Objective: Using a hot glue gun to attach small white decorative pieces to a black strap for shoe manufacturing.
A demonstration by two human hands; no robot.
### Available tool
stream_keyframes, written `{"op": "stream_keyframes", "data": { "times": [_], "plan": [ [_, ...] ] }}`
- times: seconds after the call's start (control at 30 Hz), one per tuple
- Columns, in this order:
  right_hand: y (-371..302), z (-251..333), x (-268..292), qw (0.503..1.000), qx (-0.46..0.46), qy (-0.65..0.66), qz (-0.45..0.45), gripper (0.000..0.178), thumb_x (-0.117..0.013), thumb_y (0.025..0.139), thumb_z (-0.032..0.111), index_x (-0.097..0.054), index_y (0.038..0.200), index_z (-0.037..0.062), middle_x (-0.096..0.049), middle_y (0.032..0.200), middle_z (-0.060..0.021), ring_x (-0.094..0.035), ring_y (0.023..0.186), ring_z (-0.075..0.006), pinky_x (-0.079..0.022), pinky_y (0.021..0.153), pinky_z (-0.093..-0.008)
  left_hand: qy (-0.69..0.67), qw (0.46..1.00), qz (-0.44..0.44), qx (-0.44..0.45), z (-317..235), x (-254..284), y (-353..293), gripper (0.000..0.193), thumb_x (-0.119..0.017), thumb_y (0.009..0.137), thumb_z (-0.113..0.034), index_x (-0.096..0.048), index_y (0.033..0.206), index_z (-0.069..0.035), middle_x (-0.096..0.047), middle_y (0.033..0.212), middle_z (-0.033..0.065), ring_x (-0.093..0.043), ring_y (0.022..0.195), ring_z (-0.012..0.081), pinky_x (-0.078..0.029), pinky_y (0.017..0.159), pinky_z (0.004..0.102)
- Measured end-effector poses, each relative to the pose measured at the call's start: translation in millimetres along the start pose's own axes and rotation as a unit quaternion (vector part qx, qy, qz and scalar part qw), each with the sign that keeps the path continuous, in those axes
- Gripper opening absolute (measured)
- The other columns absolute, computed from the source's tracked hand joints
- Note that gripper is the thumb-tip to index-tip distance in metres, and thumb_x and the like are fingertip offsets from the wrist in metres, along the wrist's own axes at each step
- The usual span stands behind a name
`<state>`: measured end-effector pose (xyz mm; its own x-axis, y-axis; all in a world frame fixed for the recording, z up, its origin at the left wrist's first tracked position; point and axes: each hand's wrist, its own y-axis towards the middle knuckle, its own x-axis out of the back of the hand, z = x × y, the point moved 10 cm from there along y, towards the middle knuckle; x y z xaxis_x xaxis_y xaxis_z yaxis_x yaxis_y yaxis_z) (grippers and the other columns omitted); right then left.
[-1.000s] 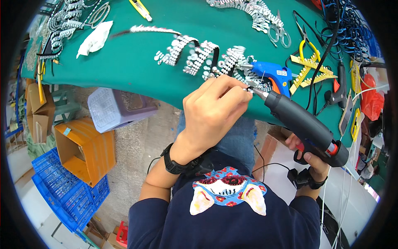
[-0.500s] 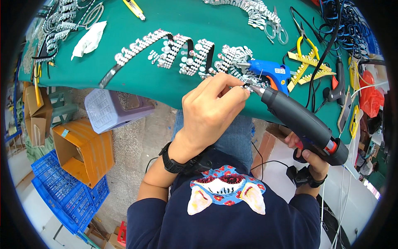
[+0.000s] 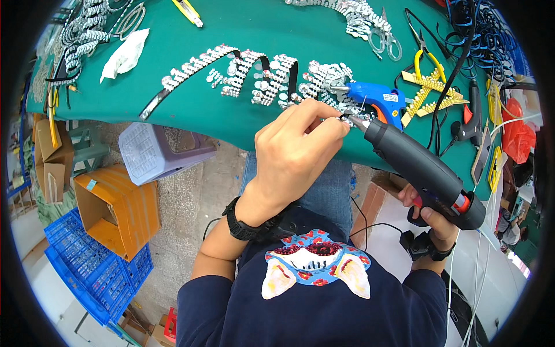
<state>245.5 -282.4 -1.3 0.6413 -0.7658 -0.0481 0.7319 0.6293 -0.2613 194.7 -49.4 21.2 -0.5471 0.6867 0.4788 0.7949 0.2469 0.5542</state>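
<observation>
My left hand [image 3: 295, 151] is pinched shut at the table's near edge, thumb and forefinger together on a small black end of a strip. A black strip covered with silvery sequins and stones [image 3: 276, 80] winds across the cloth toward these fingers; the hand hides part of it. In my right hand [image 3: 435, 217] is a black glue gun [image 3: 415, 162], fingers wrapped round its handle. Its metal nozzle reaches right up to my left fingertips, and whether it touches the strip I cannot tell. Just beyond the nozzle lies a blue glue gun [image 3: 378, 99].
On the green cloth [image 3: 231, 23] lie yellow-handled pliers [image 3: 429, 58], scissors [image 3: 386, 43], a yellow cutter [image 3: 188, 11], crumpled white tissue [image 3: 125, 56] and gold-studded pieces [image 3: 430, 99]. Cords run at the right. Below left stand a purple-grey stool [image 3: 159, 151], a cardboard box [image 3: 124, 205] and blue crates [image 3: 92, 266].
Both hands and the black glue gun stay almost where they were. The strip's loose left end has shifted very slightly.
</observation>
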Motion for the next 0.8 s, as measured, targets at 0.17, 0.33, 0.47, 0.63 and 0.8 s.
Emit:
{"op": "stream_keyframes", "data": {
  "times": [0.17, 0.33, 0.47, 0.63, 0.8],
  "plan": [
    [0, -2, 1, 1.0, -0.004, 0.004, -0.005, 0.045, -0.066, 0.065, 0.002, -0.056, 0.109, -0.0029, -0.063, 0.092, -0.0175, -0.063, 0.082, -0.0246, -0.051, 0.077, -0.0374, -0.001, 1.0, -0.001, 0.0, 1, -1, -1, 0.017, -0.075, 0.066, 0.001, -0.065, 0.077, -0.006, -0.065, 0.083, 0.006, -0.062, 0.067, 0.0188, -0.047, 0.054, 0.0269],
    [0, -3, 1, 0.999, -0.03, 0.01, -0.031, 0.046, -0.064, 0.063, 0.002, -0.057, 0.108, -0.0024, -0.063, 0.091, -0.0171, -0.063, 0.081, -0.0249, -0.051, 0.076, -0.0374, 0.002, 1.0, -0.004, -0.002, 1, 0, -1, 0.017, -0.075, 0.066, 0.001, -0.065, 0.077, -0.006, -0.065, 0.083, 0.0057, -0.062, 0.066, 0.0185, -0.047, 0.053, 0.0272],
    [1, 1, -3, 0.997, -0.029, -0.008, -0.068, 0.034, -0.063, 0.064, 0.004, -0.06, 0.098, -0.0016, -0.064, 0.088, -0.0153, -0.064, 0.078, -0.0237, -0.051, 0.073, -0.0347, 0.008, 1.0, -0.003, -0.004, 2, -1, 0, 0.019, -0.075, 0.065, 0.001, -0.065, 0.079, -0.006, -0.065, 0.083, 0.0058, -0.062, 0.065, 0.0183, -0.047, 0.054, 0.0268],
    [-1, 11, -16, 0.938, 0.118, -0.327, 0.02, 0.049, -0.071, 0.072, 0.014, -0.05, 0.112, -0.0025, -0.061, 0.09, -0.0205, -0.062, 0.083, -0.0276, -0.051, 0.077, -0.0405, -0.04, 0.999, -0.012, 0.022, 9, 0, -2, 0.023, -0.074, 0.069, 0.006, -0.065, 0.088, -0.003, -0.066, 0.085, 0.0071, -0.063, 0.067, 0.0127, -0.051, 0.058, 0.0233],
    [10, -2, -18, 0.982, 0.085, -0.165, -0.022, 0.039, -0.067, 0.072, 0.019, -0.057, 0.102, -0.0036, -0.064, 0.089, -0.0159, -0.063, 0.085, -0.0254, -0.051, 0.073, -0.0349, -0.108, 0.986, -0.007, 0.124, 23, 1, -4, 0.031, -0.072, 0.072, 0.006, -0.062, 0.1, -0.001, -0.066, 0.09, 0.0071, -0.063, 0.07, 0.0097, -0.053, 0.063, 0.0228]
  ]
}}
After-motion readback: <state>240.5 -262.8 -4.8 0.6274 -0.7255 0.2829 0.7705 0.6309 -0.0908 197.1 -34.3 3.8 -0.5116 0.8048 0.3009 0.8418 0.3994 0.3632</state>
